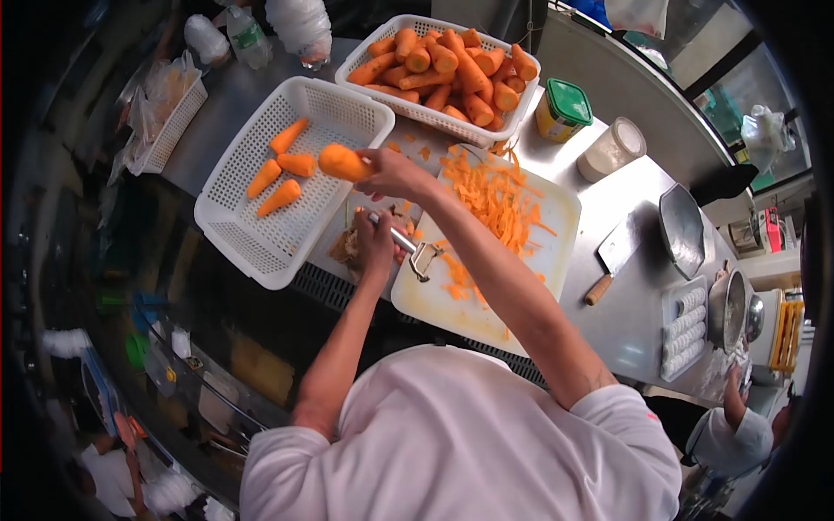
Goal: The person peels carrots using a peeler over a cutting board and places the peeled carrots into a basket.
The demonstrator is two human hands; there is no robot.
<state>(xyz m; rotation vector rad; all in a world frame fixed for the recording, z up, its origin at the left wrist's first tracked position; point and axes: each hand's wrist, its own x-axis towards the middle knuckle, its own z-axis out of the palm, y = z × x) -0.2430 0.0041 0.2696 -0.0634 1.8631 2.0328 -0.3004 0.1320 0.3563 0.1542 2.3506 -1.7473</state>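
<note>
My right hand (pixel 393 176) is closed around the thick end of an orange carrot (pixel 341 162), held over the right rim of a white perforated basket (pixel 228 178). Several carrots (pixel 279 198) lie inside that basket. Lower down, my left hand (pixel 376 243) grips a metal-handled peeler (pixel 420 258), its blade end pointing right over the edge of a white cutting board (pixel 556 204). Orange peelings (pixel 497 208) are heaped on the board, partly behind my right forearm. Beneath my left hand is a brownish pile of scraps (pixel 346 247), mostly hidden.
Behind the board stands another white basket (pixel 356 76), piled with carrots. A green-lidded tub (pixel 565 110), a jar (pixel 612 149), a cleaver (pixel 612 260) and a tray of white rolls (pixel 685 328) are to the right. A person (pixel 734 438) is at the far right.
</note>
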